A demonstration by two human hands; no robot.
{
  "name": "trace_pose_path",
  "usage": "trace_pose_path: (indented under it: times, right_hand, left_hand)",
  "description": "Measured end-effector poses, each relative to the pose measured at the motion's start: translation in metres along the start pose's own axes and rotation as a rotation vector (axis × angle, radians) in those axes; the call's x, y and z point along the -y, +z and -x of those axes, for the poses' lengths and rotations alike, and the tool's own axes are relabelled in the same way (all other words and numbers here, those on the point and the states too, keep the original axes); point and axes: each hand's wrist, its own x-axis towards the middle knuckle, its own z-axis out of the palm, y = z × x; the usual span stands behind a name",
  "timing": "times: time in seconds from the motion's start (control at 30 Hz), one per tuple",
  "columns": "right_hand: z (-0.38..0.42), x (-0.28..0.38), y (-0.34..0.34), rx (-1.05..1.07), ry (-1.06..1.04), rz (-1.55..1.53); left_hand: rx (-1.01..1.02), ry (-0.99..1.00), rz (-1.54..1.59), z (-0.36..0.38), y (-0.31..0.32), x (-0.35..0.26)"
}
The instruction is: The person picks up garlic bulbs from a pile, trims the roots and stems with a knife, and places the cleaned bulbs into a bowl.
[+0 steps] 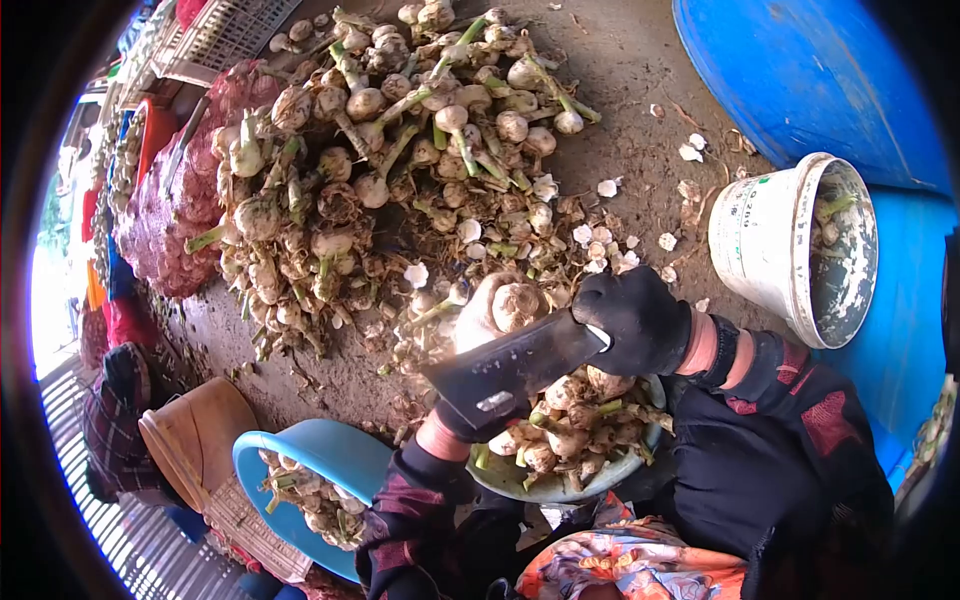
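Note:
My right hand [632, 318], in a black glove, is closed around the handle of a broad, dark-bladed cleaver [510, 372]. The blade points left and passes in front of my left hand [482, 318], hiding part of it. That hand looks pale and overexposed, its fingers curled around a garlic bulb [517, 306] just above the blade's upper edge. Below the cleaver, a round basin [548, 492] holds several garlic bulbs [568, 440] with short stems. Ahead lies a large heap of garlic [400, 150] with stems and dirty roots.
Right: a white bucket [755, 250] on its side and a big blue tub [800, 70]. Left: a light-blue basin [300, 440] with garlic, a tan bucket [205, 440] and a pink mesh sack [165, 230]. A crate [215, 45] stands at back left. Peel scraps litter the ground.

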Motion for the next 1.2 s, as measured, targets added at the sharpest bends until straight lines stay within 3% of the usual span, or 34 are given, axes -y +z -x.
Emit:
trace_pose_path:
  times: [0.03, 0.1, 0.2, 0.27, 0.33, 0.37, 0.4, 0.43, 0.47, 0.53, 0.6, 0.67, 0.73, 0.77, 0.83, 0.87, 0.9, 0.93, 1.0, 1.03, 1.07, 1.17, 1.2]
  right_hand:
    - [0.001, 0.000, -0.001, 0.008, -0.001, 0.025]
    - [0.003, -0.001, 0.000, 0.017, -0.004, 0.065]
    - [0.007, -0.006, -0.002, 0.075, -0.006, 0.085]
    - [0.011, -0.013, 0.004, 0.075, 0.017, 0.046]
    - [0.013, -0.019, 0.007, 0.077, 0.042, 0.011]
    - [0.014, -0.023, 0.007, 0.125, 0.061, 0.032]
    - [0.015, -0.028, 0.007, 0.172, 0.079, 0.056]
    - [0.022, -0.044, 0.014, 0.100, 0.132, -0.021]
    - [0.031, -0.065, 0.027, 0.113, 0.282, 0.094]
    - [0.045, -0.090, 0.020, 0.254, 0.429, 0.209]
    - [0.053, -0.084, 0.019, 0.162, 0.494, 0.230]
    - [0.049, -0.076, 0.020, 0.016, 0.504, 0.038]
    - [0.037, -0.054, 0.017, -0.066, 0.680, -0.337]
    - [0.032, -0.043, 0.015, -0.069, 0.679, -0.344]
    - [0.022, -0.024, 0.007, -0.133, 0.636, -0.724]
    - [0.015, -0.015, 0.003, -0.107, 0.566, -0.742]
    - [0.012, -0.011, 0.003, -0.109, 0.478, -0.654]
    - [0.008, -0.007, 0.002, -0.110, 0.387, -0.566]
    - [0.004, 0.000, 0.000, -0.090, 0.422, -0.579]
    - [0.002, 0.001, 0.005, -0.091, 0.426, -0.523]
    - [0.002, 0.001, 0.008, -0.091, 0.430, -0.467]
    - [0.005, -0.006, 0.001, -0.013, 0.526, -0.447]
    - [0.006, -0.006, -0.002, -0.014, 0.550, -0.497]
  left_hand:
    - [0.002, -0.002, 0.001, 0.010, -0.009, 0.006]
    - [0.423, 0.207, -1.018, 0.024, -0.031, 0.012]
    - [0.327, 0.147, -0.865, 0.029, -0.031, 0.028]
    - [0.307, 0.227, -0.823, 0.024, -0.024, 0.029]
    - [0.097, -0.285, -0.376, 0.018, -0.015, 0.029]
    - [0.143, -0.142, -0.479, 0.014, -0.013, 0.025]
    - [0.284, 0.199, -0.986, -0.001, 0.000, 0.001]
    - [0.285, -0.015, -0.947, -0.006, 0.011, -0.011]
    - [0.282, -0.230, -0.902, -0.008, 0.025, -0.022]
    - [0.221, -0.121, -0.713, -0.014, 0.046, -0.051]
    - [0.131, 0.012, -0.509, -0.024, 0.031, -0.031]
    - [-0.136, -0.235, 0.372, -0.029, 0.030, -0.030]
    - [-0.034, -0.156, 0.919, -0.038, 0.019, -0.014]
    - [-0.156, -0.129, 0.357, -0.035, 0.020, -0.014]
    - [-0.209, -0.099, 0.333, -0.039, 0.023, -0.007]
    - [-0.269, -0.077, 0.319, -0.037, 0.022, 0.001]
    - [-0.388, -0.194, 0.819, -0.039, 0.017, 0.004]
    - [-0.390, -0.195, 0.823, -0.036, 0.017, 0.006]
    - [-0.062, -0.310, 1.138, -0.034, 0.035, -0.010]
    - [-0.254, -0.362, 0.972, -0.037, 0.053, -0.021]
    - [-0.162, -0.329, 1.029, -0.035, 0.045, -0.006]
    - [-0.286, -0.265, 0.879, -0.034, 0.043, 0.013]
    - [-0.162, -0.237, 1.030, -0.036, 0.036, 0.014]
